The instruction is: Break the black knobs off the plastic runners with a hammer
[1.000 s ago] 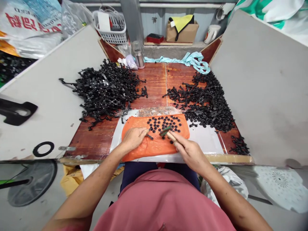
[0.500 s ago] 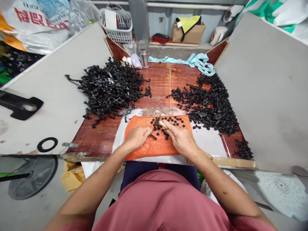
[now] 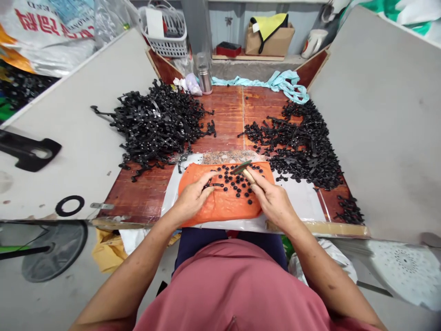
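Observation:
My left hand [image 3: 193,195] is over the left part of an orange cloth [image 3: 220,209], thumb and forefinger closed on a slim black piece [image 3: 216,185] with a rounded end. My right hand [image 3: 272,200] grips the pale wooden handle of a tool [image 3: 242,167]; its dark, flat metal head lies crosswise above the cloth. Whether that head is a blade or a hammer head I cannot tell. Between both hands, several small round black caps [image 3: 237,187] are scattered on the cloth.
A tangled heap of black pieces [image 3: 158,124] lies at the left, and another black pile [image 3: 310,147] at the right. Behind stand a steel flask [image 3: 205,80] and a blue cloth strip [image 3: 285,85]. Grey panels [image 3: 382,119] flank the wooden table [image 3: 227,105].
My right hand has moved slightly right with the tool, whose head has turned crosswise. My left hand has shifted a little left, away from the tool, with the black piece now showing.

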{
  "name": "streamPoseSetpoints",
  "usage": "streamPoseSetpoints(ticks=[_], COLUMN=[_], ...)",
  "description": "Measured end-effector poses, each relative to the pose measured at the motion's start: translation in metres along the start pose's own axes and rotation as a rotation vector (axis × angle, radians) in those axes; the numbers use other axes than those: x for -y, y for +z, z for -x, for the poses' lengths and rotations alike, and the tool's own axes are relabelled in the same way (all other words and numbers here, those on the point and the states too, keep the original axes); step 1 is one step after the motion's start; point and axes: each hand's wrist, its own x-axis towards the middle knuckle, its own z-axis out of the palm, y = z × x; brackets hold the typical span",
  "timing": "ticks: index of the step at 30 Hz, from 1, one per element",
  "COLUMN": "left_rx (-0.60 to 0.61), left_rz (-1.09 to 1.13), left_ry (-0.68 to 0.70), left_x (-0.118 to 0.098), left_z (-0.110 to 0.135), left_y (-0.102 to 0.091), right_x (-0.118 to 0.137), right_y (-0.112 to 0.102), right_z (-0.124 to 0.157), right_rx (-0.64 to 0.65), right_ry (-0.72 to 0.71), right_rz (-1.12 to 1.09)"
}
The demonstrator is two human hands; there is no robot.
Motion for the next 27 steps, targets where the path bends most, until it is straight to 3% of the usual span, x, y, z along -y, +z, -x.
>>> streamPoseSetpoints(ticks=[2, 9, 21, 27], left_rx=[-0.018, -0.039, -0.073, -0.114], left_rz=[-0.033, -0.392, -0.505, -0.520], left_ry=[0.027, -0.101, -0.041, -0.034], left_x=[-0.001, -0.006, 0.003, 0.006], left_z=[0.001, -0.003, -0.003, -0.003], left_y=[0.004, 0.024, 0.040, 0.043], right_x=[-0.003, -0.014, -0.018, 0.001], right_y=[-0.004, -0.001, 0.003, 0.002], right_z=[0.010, 0.033, 0.036, 0.029], right_rx=[0.029, 0.049, 0.086, 0.058], right_ry=[0.018, 0.075, 0.086, 0.004], right_rz=[-0.039, -0.134, -0.033, 0.077])
